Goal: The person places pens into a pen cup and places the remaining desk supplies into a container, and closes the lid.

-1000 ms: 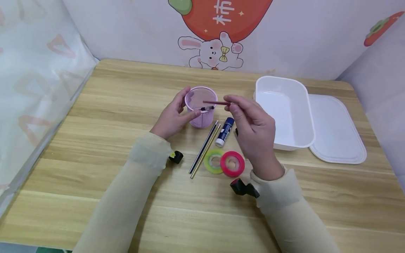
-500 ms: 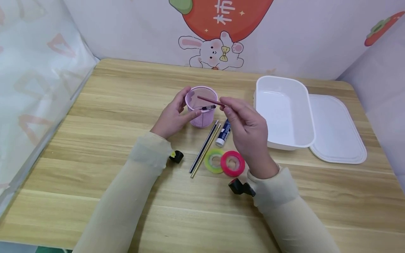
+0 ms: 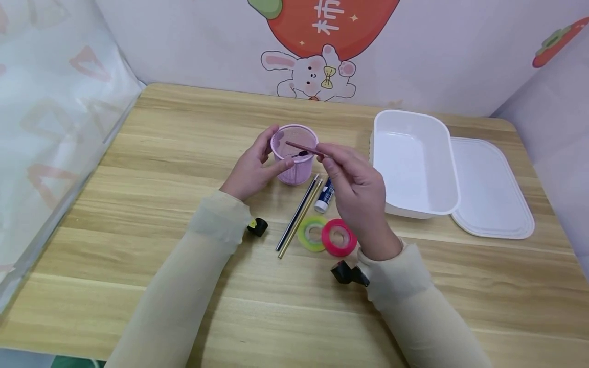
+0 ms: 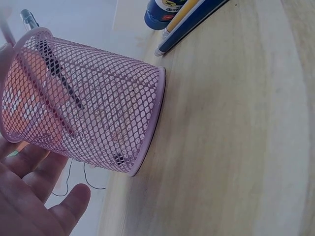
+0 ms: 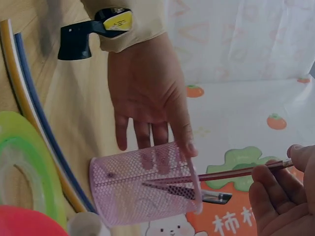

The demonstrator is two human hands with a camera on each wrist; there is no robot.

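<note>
A pink mesh pen holder (image 3: 294, 171) stands upright on the table. My left hand (image 3: 254, 168) grips it from the left, thumb by the near rim and fingers along the far side. Inside leans a pen (image 5: 211, 195) with a clear cap, its top above the rim. My right hand (image 3: 359, 191) pinches a reddish pencil (image 5: 231, 173) near one end. The pencil's other end is inside the holder, as the mesh shows in the left wrist view. Close in front lie a dark blue pencil (image 3: 294, 217) and a gold pencil (image 3: 301, 220), side by side.
A blue-and-white glue stick (image 3: 323, 199) lies partly hidden behind my right hand. Nearer are a yellow-green tape roll (image 3: 303, 241) and a pink tape roll (image 3: 348, 245), touching. At right stands a white tub (image 3: 409, 168) beside its flat lid (image 3: 494, 194).
My right hand has moved left and brought the reddish pencil over the holder and down into it, now tilted. My left hand keeps its grip on the holder.
</note>
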